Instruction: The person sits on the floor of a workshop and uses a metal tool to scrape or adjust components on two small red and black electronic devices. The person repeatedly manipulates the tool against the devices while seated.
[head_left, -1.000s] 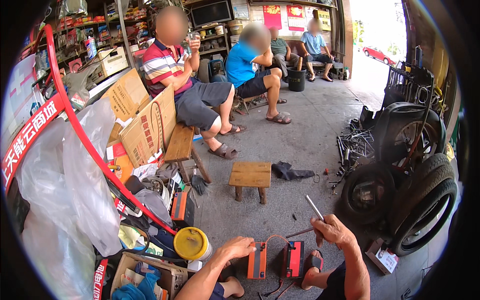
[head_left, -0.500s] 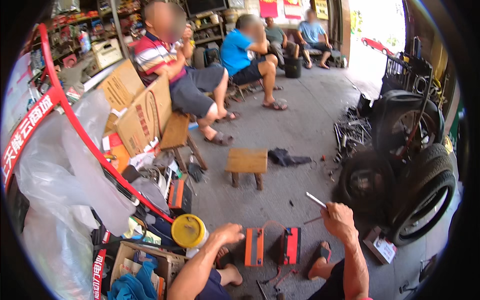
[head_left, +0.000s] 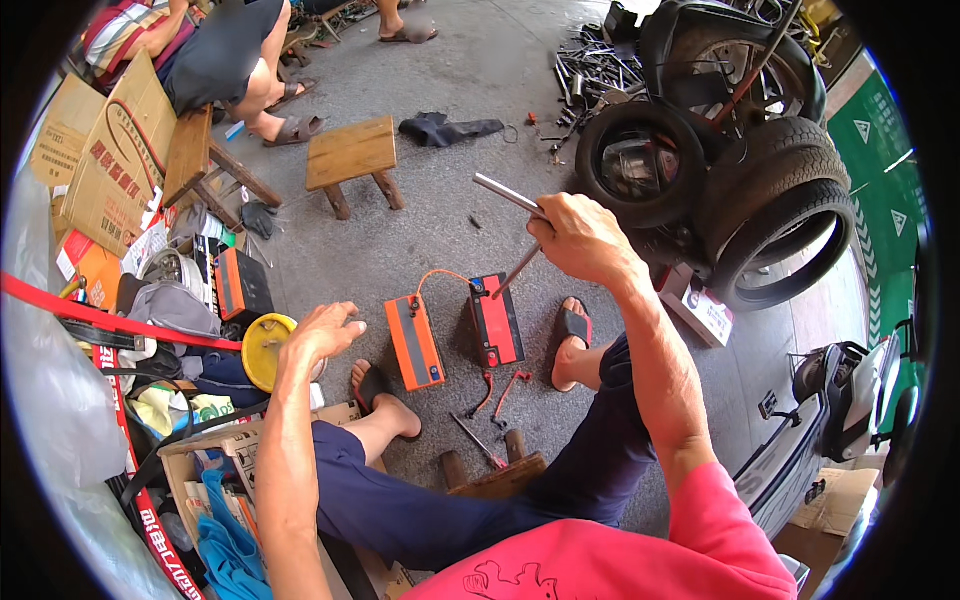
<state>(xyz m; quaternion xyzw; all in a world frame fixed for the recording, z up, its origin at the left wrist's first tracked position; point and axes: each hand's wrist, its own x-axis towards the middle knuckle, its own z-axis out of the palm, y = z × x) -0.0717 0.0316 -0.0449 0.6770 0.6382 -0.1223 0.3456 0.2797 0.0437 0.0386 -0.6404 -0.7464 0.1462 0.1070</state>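
My right hand [head_left: 580, 235] is closed on the crossbar of a metal T-handle wrench [head_left: 507, 192]. The wrench's shaft slants down, and its tip appears to meet the far corner of a red-topped battery [head_left: 503, 333]. An orange-topped battery [head_left: 425, 350] stands to the left of it. An orange wire [head_left: 443, 272] arches between the far ends of the two. My left hand [head_left: 325, 333] hovers left of the orange battery, holding nothing, its fingers apart. Short red leads [head_left: 500, 400] lie by the red battery's near end, close to a thin screwdriver-like tool [head_left: 478, 440].
A low wooden stool [head_left: 352, 155] stands ahead, with a dark cloth [head_left: 450, 130] beside it. Tires [head_left: 790, 245] and a pile of metal tools [head_left: 595, 75] are at right. A yellow-lidded bucket [head_left: 268, 350] and an open carton [head_left: 180, 470] sit at left. Another person [head_left: 225, 60] sits far left.
The view has tipped down and swung right, bringing my lap into sight. My right hand still grips the T-handle wrench, whose tip now appears at the red battery. My left hand remains empty.
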